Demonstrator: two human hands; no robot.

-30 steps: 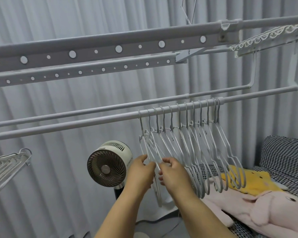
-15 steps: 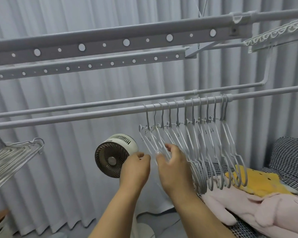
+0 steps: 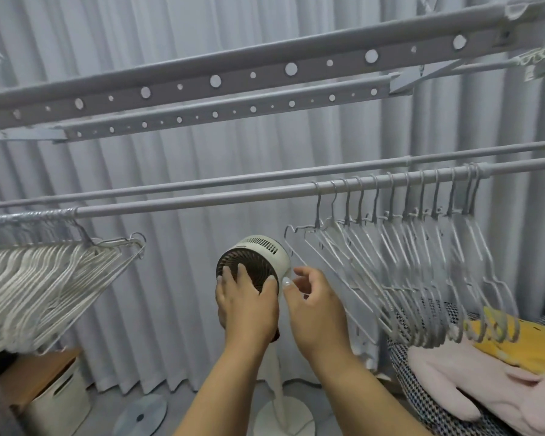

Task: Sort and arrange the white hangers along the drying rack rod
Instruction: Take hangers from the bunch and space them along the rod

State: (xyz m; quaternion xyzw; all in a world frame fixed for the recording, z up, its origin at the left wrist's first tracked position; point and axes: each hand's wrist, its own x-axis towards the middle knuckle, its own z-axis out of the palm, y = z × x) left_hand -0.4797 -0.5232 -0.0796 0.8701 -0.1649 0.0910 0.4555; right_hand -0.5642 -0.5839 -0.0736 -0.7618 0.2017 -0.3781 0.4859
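1. We stand in front of a grey pleated curtain (image 3: 177,294) that fills the whole background; the floor (image 3: 183,401) below is pale.
2. The drying rack rod (image 3: 202,201) runs across the view, with a thinner rod just behind it and two bars with round holes (image 3: 252,73) above.
3. One group of white hangers (image 3: 422,265) hangs spaced out on the right part of the rod; a dense bundle of hangers (image 3: 35,287) hangs at the left end. The middle of the rod is bare.
4. A round fan (image 3: 258,262) on a white stand is behind our hands, between the two groups.
5. Our left hand (image 3: 247,305) is in front of the fan, fingers straight and slightly spread, holding nothing.
6. Our right hand (image 3: 313,302) is just beside the nearest hanger, fingers loosely curled; we cannot tell if they touch it.
7. At the lower right lie a checked cushion (image 3: 428,401), a pink soft toy (image 3: 485,385) and a yellow one (image 3: 516,338). At the lower left is a white box under a wooden board (image 3: 38,376).
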